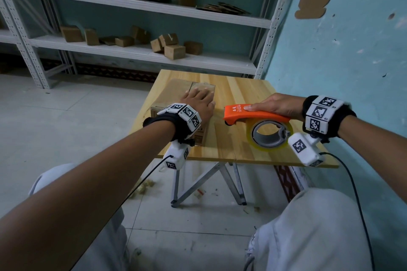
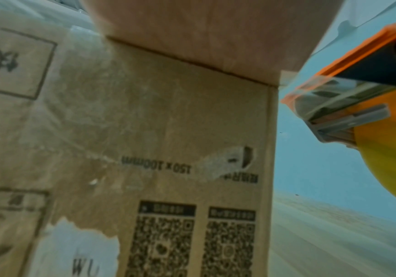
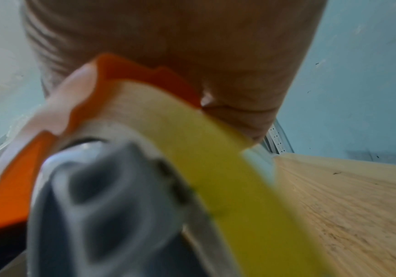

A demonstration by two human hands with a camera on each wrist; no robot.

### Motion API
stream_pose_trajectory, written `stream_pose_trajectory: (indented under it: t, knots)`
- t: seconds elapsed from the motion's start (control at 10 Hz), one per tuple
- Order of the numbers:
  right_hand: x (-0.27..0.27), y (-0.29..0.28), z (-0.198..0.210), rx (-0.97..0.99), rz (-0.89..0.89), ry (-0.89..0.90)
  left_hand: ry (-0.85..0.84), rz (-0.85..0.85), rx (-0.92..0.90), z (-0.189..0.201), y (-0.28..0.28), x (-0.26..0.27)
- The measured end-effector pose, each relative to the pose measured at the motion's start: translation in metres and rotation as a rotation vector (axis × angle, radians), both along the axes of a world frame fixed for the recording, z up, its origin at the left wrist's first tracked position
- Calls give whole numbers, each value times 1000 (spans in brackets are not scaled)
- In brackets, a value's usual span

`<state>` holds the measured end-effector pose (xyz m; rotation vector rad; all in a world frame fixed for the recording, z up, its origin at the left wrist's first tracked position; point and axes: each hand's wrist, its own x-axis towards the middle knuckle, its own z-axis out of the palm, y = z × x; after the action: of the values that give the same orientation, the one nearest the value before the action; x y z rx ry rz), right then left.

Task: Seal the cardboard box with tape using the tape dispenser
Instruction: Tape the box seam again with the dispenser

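your left hand (image 1: 199, 103) flat on cardboard box (image 1: 176, 92), fingers straight, box on tabletop (image 1: 242, 88) left side. your right hand (image 1: 279, 105) fingers wrapped round orange tape dispenser (image 1: 253, 114), held just right of box.

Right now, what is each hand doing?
Left hand: open, flat on the box.
Right hand: holding the dispenser.

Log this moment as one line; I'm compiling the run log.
left hand: flat on cardboard box | right hand: holds tape dispenser beside box | table
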<state>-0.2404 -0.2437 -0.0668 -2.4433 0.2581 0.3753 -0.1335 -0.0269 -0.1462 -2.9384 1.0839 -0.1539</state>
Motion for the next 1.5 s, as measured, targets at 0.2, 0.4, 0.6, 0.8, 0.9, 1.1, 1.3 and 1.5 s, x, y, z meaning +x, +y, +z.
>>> stream_pose_trajectory:
  t: [0.2, 0.4, 0.6, 0.8, 0.9, 1.1, 1.3, 1.5]
  knots:
    - [8, 10, 3, -163, 76, 14, 12, 35, -24, 1, -3, -2]
    - [14, 18, 5, -222, 90, 49, -2, 5, 20, -1, -2, 3]
    - [20, 25, 5, -265, 101, 58, -3, -3, 7, 0, -2, 2]
    - [30, 27, 1, -287, 103, 64, -10, -14, 10, 0, -1, 0]
    - [33, 30, 1, -315, 115, 47, -5, -12, 26, -1, -2, 1]
    - [40, 35, 9, -414, 133, 55, -22, -26, -35, -2, 0, -2]
    - [44, 35, 6, -406, 116, 94, -29, -23, 26, -3, -1, 4]
    - [32, 14, -9, -474, 93, 203, -74, -40, 14, -6, -1, 7]
